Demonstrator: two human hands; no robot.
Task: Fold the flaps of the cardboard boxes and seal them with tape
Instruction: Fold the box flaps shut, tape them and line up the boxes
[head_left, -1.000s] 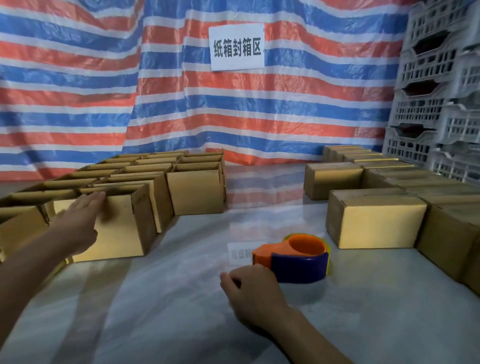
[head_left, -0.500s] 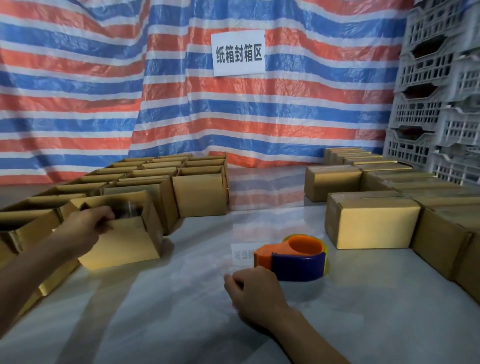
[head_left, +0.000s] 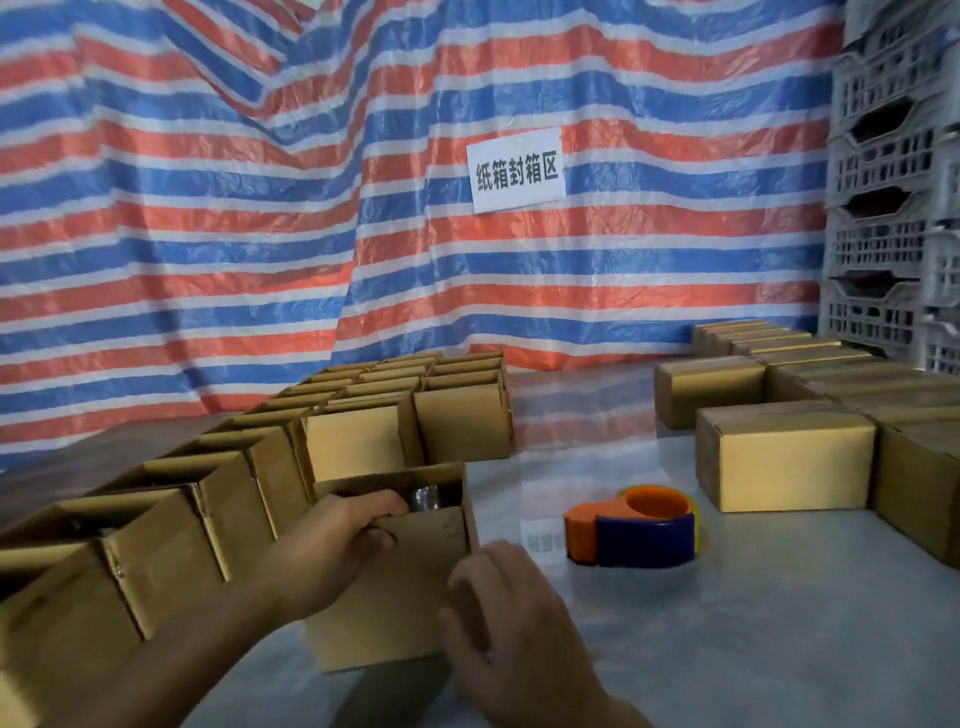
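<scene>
Head view: a plain brown cardboard box (head_left: 395, 587) stands on the grey tabletop (head_left: 727, 623), just beside rows of open brown boxes (head_left: 171, 519). Its open top faces up, with its long axis running left to right. The left hand (head_left: 337, 540) curls its grip over the near top edge. The right hand (head_left: 509, 613) meets the box's right corner, but I cannot tell its grip.

Left hand (head_left: 337, 551) enters from the lower left, forearm extended, fingers hooked over the near rim of the open box (head_left: 405, 597). Right hand (head_left: 511, 623) is just beside it, back upward, fingers loosely bent.
</scene>
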